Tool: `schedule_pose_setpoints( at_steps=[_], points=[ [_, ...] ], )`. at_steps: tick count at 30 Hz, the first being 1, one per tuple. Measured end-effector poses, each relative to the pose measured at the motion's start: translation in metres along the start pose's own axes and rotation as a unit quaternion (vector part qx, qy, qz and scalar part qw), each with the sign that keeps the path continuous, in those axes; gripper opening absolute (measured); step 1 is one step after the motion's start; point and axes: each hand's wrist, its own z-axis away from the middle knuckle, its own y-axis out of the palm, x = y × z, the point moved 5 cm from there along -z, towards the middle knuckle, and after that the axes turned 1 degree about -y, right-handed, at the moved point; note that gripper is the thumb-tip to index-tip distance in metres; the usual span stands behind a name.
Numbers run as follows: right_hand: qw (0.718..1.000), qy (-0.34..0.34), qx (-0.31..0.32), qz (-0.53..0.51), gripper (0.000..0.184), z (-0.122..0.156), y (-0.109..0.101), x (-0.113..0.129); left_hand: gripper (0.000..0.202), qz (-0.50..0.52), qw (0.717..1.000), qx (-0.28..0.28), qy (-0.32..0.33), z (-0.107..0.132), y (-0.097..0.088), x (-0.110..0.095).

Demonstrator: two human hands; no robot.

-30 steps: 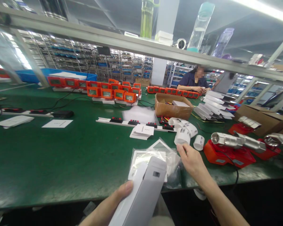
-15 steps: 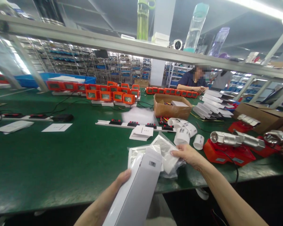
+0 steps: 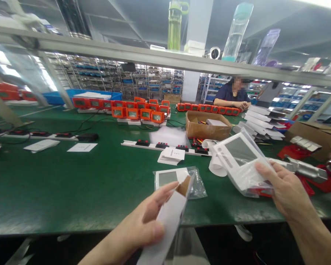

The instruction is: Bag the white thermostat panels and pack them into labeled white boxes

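Note:
My left hand (image 3: 147, 215) is closed around a long white cardboard box (image 3: 168, 224), whose upper end gapes and shows brown card inside. My right hand (image 3: 284, 187) grips a white panel with a window (image 3: 241, 154), wrapped in clear plastic, raised above the table on the right. A second bagged white panel (image 3: 165, 177) lies flat on the green table, just behind the box and partly hidden by it. Behind that panel is a small stack of printed white leaflets (image 3: 172, 155).
An open brown carton (image 3: 206, 125) stands behind a white rail of black-and-red connectors (image 3: 154, 145). Orange-framed devices (image 3: 132, 113) are grouped at the back left. Silver metal fittings (image 3: 306, 169) lie at right. A co-worker (image 3: 231, 94) sits beyond, below an overhead shelf (image 3: 160, 55).
My right hand has lifted one bagged panel off the table and moved right with it. My left hand has tilted the box, whose end now shows open. The camera view has shifted left.

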Motion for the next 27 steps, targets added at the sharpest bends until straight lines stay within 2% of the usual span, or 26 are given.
schedule_pose_setpoints(
  at_steps=[2, 3, 6, 7, 9, 12, 14, 16, 19, 23, 27],
  points=[
    [0.997, 0.006, 0.023, -0.070, 0.034, 0.005, -0.001, 0.007, 0.101, -0.153, 0.985, -0.057, 0.060, 0.014, 0.000, -0.012],
    [0.995, 0.003, 0.026, -0.093, 0.032, 0.008, -0.001, 0.012, 0.102, -0.252, 0.958, -0.100, 0.091, 0.020, -0.001, -0.019],
    [0.992, -0.009, 0.040, -0.120, 0.030, 0.022, 0.002, 0.029, 0.106, -0.497, 0.829, -0.205, 0.152, 0.029, -0.003, -0.033],
    [0.991, -0.008, 0.057, -0.117, 0.032, 0.028, 0.006, 0.035, 0.105, -0.548, 0.791, -0.220, 0.162, 0.028, -0.002, -0.034],
    [0.989, 0.015, 0.103, -0.102, 0.037, 0.041, 0.016, 0.045, 0.101, -0.616, 0.734, -0.228, 0.173, 0.021, -0.003, -0.032],
    [0.981, 0.065, 0.177, -0.050, 0.038, 0.055, 0.030, 0.056, 0.098, -0.673, 0.686, -0.216, 0.174, 0.011, -0.004, -0.022],
    [0.967, 0.057, 0.248, 0.015, 0.037, 0.057, 0.041, 0.061, 0.099, -0.689, 0.674, -0.196, 0.180, 0.007, -0.002, -0.016],
    [0.945, 0.012, 0.313, 0.094, 0.035, 0.054, 0.052, 0.067, 0.099, -0.692, 0.675, -0.174, 0.188, 0.005, 0.003, -0.013],
    [0.914, -0.057, 0.354, 0.189, 0.033, 0.045, 0.065, 0.075, 0.099, -0.686, 0.686, -0.154, 0.188, 0.003, 0.011, -0.012],
    [0.907, -0.130, 0.313, 0.249, 0.031, 0.037, 0.076, 0.084, 0.099, -0.669, 0.703, -0.147, 0.190, 0.003, 0.015, -0.012],
    [0.911, -0.191, 0.243, 0.272, 0.024, 0.045, 0.082, 0.085, 0.100, -0.652, 0.713, -0.161, 0.201, 0.002, 0.016, -0.012]
  ],
)
